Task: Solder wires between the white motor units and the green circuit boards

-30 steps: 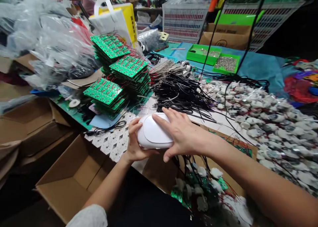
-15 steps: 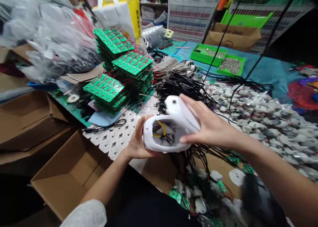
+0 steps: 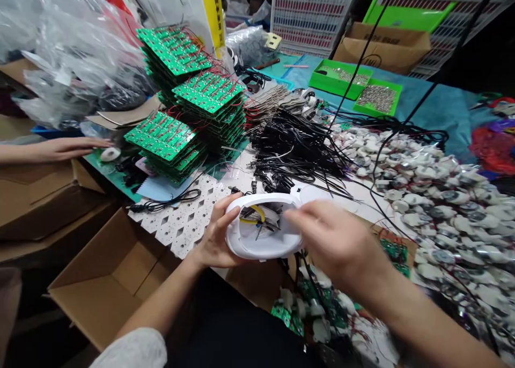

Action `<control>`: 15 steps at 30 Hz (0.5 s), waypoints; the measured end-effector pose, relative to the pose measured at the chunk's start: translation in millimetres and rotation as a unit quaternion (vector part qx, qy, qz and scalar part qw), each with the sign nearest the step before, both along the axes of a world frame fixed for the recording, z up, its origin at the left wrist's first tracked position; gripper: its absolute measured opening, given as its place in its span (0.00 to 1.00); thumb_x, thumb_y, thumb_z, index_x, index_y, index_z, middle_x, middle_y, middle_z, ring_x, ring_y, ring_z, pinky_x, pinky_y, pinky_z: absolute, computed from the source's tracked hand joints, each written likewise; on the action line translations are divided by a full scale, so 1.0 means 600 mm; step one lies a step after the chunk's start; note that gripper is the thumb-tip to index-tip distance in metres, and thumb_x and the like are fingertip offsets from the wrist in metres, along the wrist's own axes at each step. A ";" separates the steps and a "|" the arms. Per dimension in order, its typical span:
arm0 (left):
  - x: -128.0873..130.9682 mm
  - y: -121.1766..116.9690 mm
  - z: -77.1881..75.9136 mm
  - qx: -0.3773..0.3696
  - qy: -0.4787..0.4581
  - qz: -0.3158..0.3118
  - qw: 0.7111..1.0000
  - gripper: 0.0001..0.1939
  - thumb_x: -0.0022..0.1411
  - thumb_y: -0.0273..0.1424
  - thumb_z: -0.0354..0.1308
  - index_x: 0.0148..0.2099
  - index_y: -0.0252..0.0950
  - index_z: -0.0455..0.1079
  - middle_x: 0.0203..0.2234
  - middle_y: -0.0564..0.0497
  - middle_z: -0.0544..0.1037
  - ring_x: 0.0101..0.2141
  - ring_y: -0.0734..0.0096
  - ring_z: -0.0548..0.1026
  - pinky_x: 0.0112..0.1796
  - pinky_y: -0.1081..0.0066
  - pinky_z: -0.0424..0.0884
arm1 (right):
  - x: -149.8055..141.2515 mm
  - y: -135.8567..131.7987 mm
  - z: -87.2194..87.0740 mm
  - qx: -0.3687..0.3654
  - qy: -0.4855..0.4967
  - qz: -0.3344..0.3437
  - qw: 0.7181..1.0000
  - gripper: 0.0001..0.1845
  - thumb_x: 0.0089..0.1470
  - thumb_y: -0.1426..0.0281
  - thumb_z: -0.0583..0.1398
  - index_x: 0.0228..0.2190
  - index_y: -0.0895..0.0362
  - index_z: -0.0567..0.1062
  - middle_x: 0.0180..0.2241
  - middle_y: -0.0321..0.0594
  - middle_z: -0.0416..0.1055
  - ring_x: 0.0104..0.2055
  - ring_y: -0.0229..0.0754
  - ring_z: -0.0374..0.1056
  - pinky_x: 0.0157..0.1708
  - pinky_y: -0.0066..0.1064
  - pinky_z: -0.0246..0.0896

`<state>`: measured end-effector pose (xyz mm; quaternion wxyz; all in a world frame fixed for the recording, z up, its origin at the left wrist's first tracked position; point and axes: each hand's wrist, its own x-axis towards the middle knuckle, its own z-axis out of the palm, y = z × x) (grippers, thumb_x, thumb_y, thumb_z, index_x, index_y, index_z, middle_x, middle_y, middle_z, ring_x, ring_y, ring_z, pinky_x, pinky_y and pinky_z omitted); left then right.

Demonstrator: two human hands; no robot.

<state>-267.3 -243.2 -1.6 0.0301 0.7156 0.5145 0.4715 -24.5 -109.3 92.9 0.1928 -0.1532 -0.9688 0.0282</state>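
Observation:
My left hand [image 3: 217, 236] grips the left side of a white plastic housing [image 3: 245, 247], fingers wrapped round its rim. The housing is tilted so that its wide oval opening faces me. Through that opening, yellow-handled pliers [image 3: 257, 215] show among small bits; I cannot tell whether they lie inside or beyond it. My right hand [image 3: 333, 239] is at the housing's right edge, its fingers curled and smeared by motion. Just behind that hand, a smooth white plastic piece [image 3: 311, 192] shows in part, the rest hidden.
Stacks of green circuit boards [image 3: 167, 134] stand left of a heap of black cables [image 3: 289, 148]. White motor-like parts [image 3: 434, 196] cover the right side. Green trays [image 3: 376, 97] stand behind. Open cardboard boxes [image 3: 116, 282] sit lower left, and another person's hand [image 3: 68, 149] rests near them.
The white piece that my right hand held above the housing is now behind it. My right hand has moved lower and nearer. Another person's hand has appeared at the left.

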 end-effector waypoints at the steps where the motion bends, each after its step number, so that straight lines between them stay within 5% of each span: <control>1: 0.001 0.001 -0.002 0.001 0.000 0.001 1.000 0.64 0.43 0.48 0.76 0.75 0.49 0.45 0.65 0.35 0.60 0.62 0.41 0.66 0.58 0.41 0.67 | -0.027 -0.018 0.011 0.031 -0.033 0.076 0.996 0.14 0.65 0.77 0.53 0.45 0.61 0.77 0.33 0.45 0.72 0.33 0.44 0.67 0.30 0.34 0.63; 7: 0.009 0.002 -0.006 0.031 -0.024 0.005 0.999 0.67 0.39 0.53 0.76 0.74 0.46 0.47 0.63 0.35 0.62 0.61 0.40 0.66 0.57 0.43 0.68 | -0.125 -0.026 0.013 0.187 -0.178 0.170 0.951 0.12 0.60 0.81 0.55 0.37 0.57 0.78 0.36 0.47 0.73 0.34 0.48 0.65 0.25 0.39 0.60; 11: 0.011 -0.009 0.010 0.032 -0.070 0.015 0.997 0.67 0.38 0.56 0.75 0.74 0.45 0.47 0.60 0.36 0.64 0.59 0.41 0.68 0.57 0.42 0.69 | -0.109 -0.006 0.039 0.199 -0.094 0.278 0.935 0.15 0.60 0.81 0.53 0.39 0.56 0.78 0.37 0.46 0.74 0.34 0.47 0.66 0.29 0.42 0.63; 15: 0.002 -0.033 0.028 0.018 -0.121 0.045 0.991 0.68 0.35 0.57 0.76 0.73 0.50 0.48 0.61 0.40 0.64 0.60 0.40 0.67 0.59 0.41 0.67 | -0.071 0.007 0.100 0.144 0.005 0.286 0.947 0.21 0.64 0.81 0.48 0.46 0.53 0.76 0.40 0.42 0.76 0.38 0.46 0.70 0.40 0.41 0.68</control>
